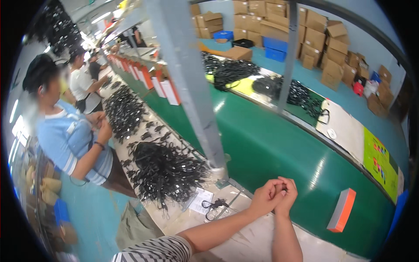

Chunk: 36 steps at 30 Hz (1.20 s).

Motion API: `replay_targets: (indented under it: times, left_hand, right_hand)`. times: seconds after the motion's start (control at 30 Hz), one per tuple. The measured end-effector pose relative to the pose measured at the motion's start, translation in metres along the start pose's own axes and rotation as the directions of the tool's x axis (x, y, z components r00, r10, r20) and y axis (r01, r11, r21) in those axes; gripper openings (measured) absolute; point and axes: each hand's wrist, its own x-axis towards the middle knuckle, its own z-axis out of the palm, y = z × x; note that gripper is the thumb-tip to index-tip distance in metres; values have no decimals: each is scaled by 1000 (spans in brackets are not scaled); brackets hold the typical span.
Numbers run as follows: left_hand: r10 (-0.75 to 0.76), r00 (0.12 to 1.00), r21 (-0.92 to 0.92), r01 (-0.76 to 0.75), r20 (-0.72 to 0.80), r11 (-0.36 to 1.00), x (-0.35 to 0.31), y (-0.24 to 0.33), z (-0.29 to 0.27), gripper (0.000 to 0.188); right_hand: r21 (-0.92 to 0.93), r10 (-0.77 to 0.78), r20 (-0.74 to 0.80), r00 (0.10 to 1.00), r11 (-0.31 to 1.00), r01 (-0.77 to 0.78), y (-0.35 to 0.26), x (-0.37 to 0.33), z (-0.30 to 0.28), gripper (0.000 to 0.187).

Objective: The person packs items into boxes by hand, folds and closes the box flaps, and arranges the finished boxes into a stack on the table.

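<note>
My left hand (pixel 264 199) and my right hand (pixel 286 197) are brought together over the near edge of the green conveyor belt (pixel 257 126). Their fingers are curled and pressed against each other. Whatever lies between them, if anything, is hidden. On the worktable (pixel 248 227), left of my hands, is a small black cable (pixel 217 205) with loops, beside a white printed sheet (pixel 200 200). Farther left spreads a big heap of black cables (pixel 163 170) with light-coloured ends. An orange and white box (pixel 341 210) rests on the belt to the right.
A grey metal post (pixel 187 78) rises beyond the heap. At left a person in a blue top (pixel 70 135) works at another cable pile (pixel 123 111). Several orange and white boxes (pixel 168 89) line the belt. More cables (pixel 235 72) and stacked cartons (pixel 314 39) are across it.
</note>
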Motion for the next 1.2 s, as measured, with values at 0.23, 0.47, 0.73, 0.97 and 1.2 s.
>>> replay_targets:
  times: [0.23, 0.47, 0.73, 0.97, 1.2]
  left_hand:
    - [-7, 999, -19, 7, 35, 1000, -2, 3, -3, 38]
    - [-28, 999, 18, 27, 34, 999, 0, 5, -6, 38]
    - [-39, 999, 3, 39, 36, 999, 0, 3, -4, 36]
    - [-57, 998, 15, 57, 36, 998, 0, -1, -1, 37]
    - [-48, 999, 7, 48, 4, 999, 0, -2, -1, 36]
  right_hand:
    - [60, 82, 24, 996, 995, -83, 8, -6, 1, 21]
    - [55, 89, 19, 996, 994, -90, 8, -4, 5, 22]
    - [57, 133, 40, 990, 989, -135, 11, -2, 3, 19]
    - [189, 228, 96, 969, 951, -243, 19, -2, 1, 19]
    - [35, 76, 63, 995, 996, -78, 3, -3, 3, 19]
